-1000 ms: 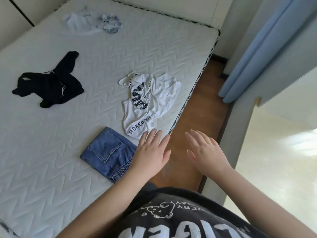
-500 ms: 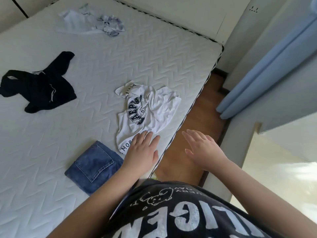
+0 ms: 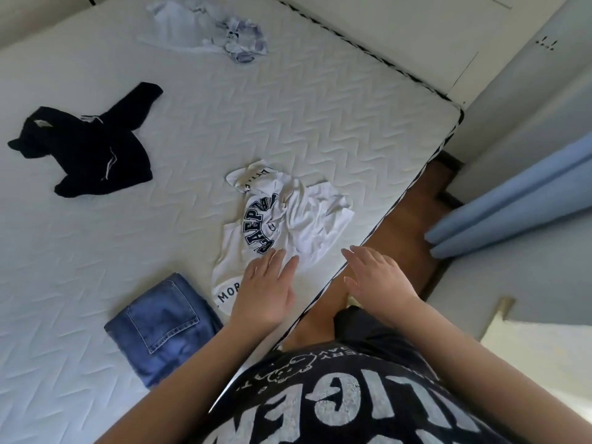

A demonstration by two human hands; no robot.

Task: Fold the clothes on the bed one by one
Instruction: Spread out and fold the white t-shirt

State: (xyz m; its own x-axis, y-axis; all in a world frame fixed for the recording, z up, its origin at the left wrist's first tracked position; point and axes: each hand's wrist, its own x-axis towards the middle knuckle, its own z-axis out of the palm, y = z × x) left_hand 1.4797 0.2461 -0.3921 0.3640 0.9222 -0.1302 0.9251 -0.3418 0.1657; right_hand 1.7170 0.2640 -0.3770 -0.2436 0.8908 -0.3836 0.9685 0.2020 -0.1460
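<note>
Since a second ago my left hand (image 3: 264,288) has slid forward off the folded jeans (image 3: 161,328) and now covers the near hem of the white T-shirt (image 3: 285,219), while my right hand (image 3: 376,277) has come a little closer to the bed's edge.

From the head camera, my left fingers are straight and slightly spread, palm down over the shirt; whether they press the cloth or float just above it I cannot tell. They hide part of the hem lettering, so only "MOR" reads. My right fingers are also straight and relaxed, gripping nothing, over the brown floor (image 3: 400,232) just beside the mattress (image 3: 320,123).

That shirt lies crumpled near the right edge, its arched dark print creased and only partly readable. Folded jeans sit just left of my left wrist. A black garment (image 3: 86,149) lies bunched well apart to the left, and a pale blue garment (image 3: 208,33) is heaped at the far side, too rumpled to identify. Blue curtains (image 3: 512,200) hang at right, cut off by the frame.
</note>
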